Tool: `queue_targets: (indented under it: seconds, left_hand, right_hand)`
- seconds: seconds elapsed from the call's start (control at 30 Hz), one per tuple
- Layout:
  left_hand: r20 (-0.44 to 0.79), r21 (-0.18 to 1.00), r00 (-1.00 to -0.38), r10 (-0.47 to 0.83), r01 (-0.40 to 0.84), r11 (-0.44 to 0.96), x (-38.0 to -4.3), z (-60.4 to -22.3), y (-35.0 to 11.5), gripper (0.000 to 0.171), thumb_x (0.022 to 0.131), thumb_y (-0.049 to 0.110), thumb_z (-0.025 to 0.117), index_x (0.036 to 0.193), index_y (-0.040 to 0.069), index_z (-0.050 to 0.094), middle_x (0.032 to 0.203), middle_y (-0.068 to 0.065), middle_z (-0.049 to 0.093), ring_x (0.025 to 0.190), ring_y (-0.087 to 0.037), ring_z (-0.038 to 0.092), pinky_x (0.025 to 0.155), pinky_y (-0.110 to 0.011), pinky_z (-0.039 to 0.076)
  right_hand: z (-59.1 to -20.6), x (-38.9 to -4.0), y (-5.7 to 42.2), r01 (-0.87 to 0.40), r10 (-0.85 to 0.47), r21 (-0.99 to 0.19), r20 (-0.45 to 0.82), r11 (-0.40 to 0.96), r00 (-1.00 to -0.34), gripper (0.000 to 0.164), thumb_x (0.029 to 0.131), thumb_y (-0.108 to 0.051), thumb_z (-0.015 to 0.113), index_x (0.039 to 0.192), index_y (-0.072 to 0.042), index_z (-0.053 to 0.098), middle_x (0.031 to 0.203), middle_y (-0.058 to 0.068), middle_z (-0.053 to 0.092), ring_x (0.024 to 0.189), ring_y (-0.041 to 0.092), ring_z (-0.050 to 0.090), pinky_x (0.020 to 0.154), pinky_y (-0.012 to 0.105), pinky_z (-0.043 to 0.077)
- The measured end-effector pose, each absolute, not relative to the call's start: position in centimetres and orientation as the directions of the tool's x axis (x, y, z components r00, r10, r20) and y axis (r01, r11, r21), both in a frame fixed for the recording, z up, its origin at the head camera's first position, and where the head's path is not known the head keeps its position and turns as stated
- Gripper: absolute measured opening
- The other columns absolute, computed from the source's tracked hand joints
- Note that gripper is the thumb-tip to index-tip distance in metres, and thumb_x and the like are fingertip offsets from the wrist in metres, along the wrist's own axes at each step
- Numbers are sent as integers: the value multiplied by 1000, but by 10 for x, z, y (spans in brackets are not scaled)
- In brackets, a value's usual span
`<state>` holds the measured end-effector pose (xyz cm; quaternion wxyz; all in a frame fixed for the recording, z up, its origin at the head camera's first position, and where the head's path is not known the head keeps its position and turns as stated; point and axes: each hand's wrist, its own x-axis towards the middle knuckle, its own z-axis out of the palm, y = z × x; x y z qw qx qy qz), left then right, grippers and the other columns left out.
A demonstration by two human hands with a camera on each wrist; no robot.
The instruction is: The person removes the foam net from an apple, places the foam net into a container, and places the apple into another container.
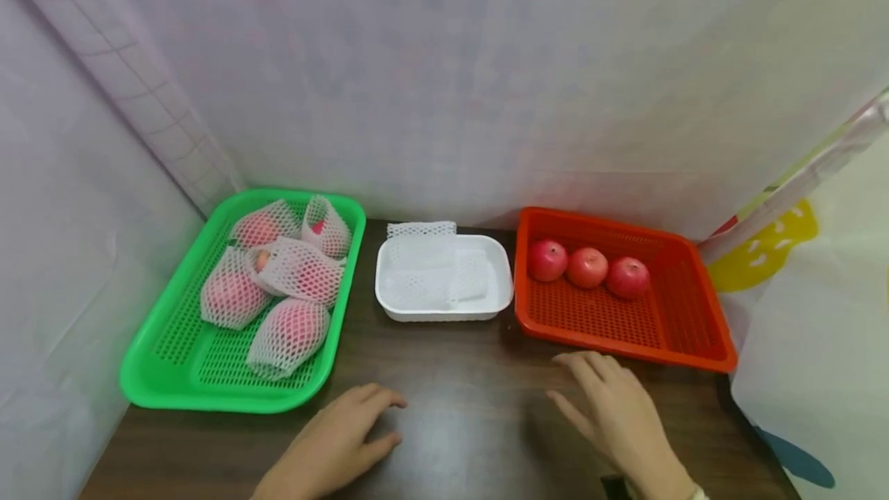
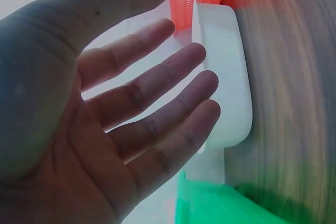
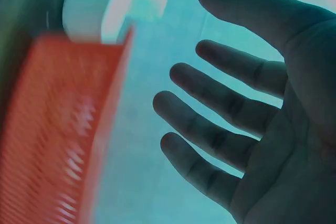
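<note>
My left hand (image 1: 340, 438) hovers over the table in front of the green basket (image 1: 208, 405), fingers loosely spread and holding nothing. Over on the right, my right hand (image 1: 614, 411) is just in front of the red basket (image 1: 590, 320), its fingers spread and likewise holding nothing. Three round red fruits (image 1: 587, 268), apple-like, sit in a row in that red basket. Between the baskets is a white tray (image 1: 447, 315) with white foam net sleeves (image 1: 424, 276) in it, one sticking up past the back rim. Several fruits in foam nets (image 1: 295, 330) lie in the green basket.
The brown wooden table (image 1: 465, 400) is bounded by a white curtain (image 1: 444, 83) at the back and white sheets on both sides. A yellow patterned piece (image 1: 771, 249) shows on the sheet by the red basket.
</note>
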<state>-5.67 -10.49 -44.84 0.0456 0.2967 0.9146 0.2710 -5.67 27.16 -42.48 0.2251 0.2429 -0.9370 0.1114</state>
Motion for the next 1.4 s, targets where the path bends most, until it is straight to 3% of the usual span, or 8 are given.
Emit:
queue_targets:
  seconds: [0.17,0.3,0.43,0.67,0.9,1.13,1.27,1.4]
  left_hand:
    - [134,529,-821,555,532,661,-56,-447,-107,33,87,26,79,117,18,68,111,9,65,103,-12,62,84,-37,54]
    - [300,435,-789,536,614,659,-66,-438,-122,36,81,22,84,113,16,68,108,7,64,100,-12,62,81,-35,55]
    - [419,320,-777,470,611,725,-90,-419,-155,40,77,17,86,112,8,68,108,-4,66,98,-23,64,78,-42,55]
    - [62,325,-961,268,273,905,-159,-380,-233,65,90,26,74,134,-14,48,127,-40,51,114,-55,50,91,-66,43]
    - [-187,272,-959,211,156,950,-222,-383,-274,91,89,39,74,138,-25,32,132,-51,36,120,-64,38,97,-71,37]
    - [-387,275,-911,143,34,961,-237,-416,-288,100,84,40,75,138,-27,26,136,-54,23,125,-70,21,94,-75,35]
    - [-374,271,-917,135,31,962,-241,-438,-287,103,81,41,77,139,-25,24,133,-55,25,122,-72,25,93,-75,35]
    - [-322,225,-940,110,37,974,-242,-451,-281,100,77,41,79,135,-23,29,125,-52,38,114,-67,40,87,-72,41]
  right_hand:
    - [-443,-39,254,-487,-362,-190,457,853,-812,46,73,-25,87,113,-14,68,102,-2,66,88,18,64,70,42,54]
    - [-447,-39,251,-476,-343,-223,451,851,-824,47,72,-24,87,114,-15,69,102,-4,66,90,16,63,72,40,54]
    - [-448,-41,250,-476,-339,-244,444,845,-829,46,74,-25,86,115,-15,69,102,-5,66,89,15,62,73,40,54]
    - [-454,-40,247,-473,-338,-282,416,835,-844,44,74,-24,89,113,-16,70,102,-5,66,91,13,63,72,38,54]
    - [-460,-42,246,-440,-321,-323,361,838,-876,43,74,-24,89,112,-18,70,103,-9,65,92,10,63,74,36,55]
    - [-464,-42,244,-443,-329,-356,338,823,-882,41,76,-24,88,113,-15,71,104,-10,64,92,8,61,75,35,54]
    - [-465,-40,244,-409,-307,-385,300,827,-903,41,77,-24,87,113,-16,71,105,-10,64,93,8,61,76,35,54]
    - [-468,-38,244,-391,-297,-409,275,825,-914,41,78,-25,87,115,-17,70,107,-9,65,95,9,62,77,35,55]
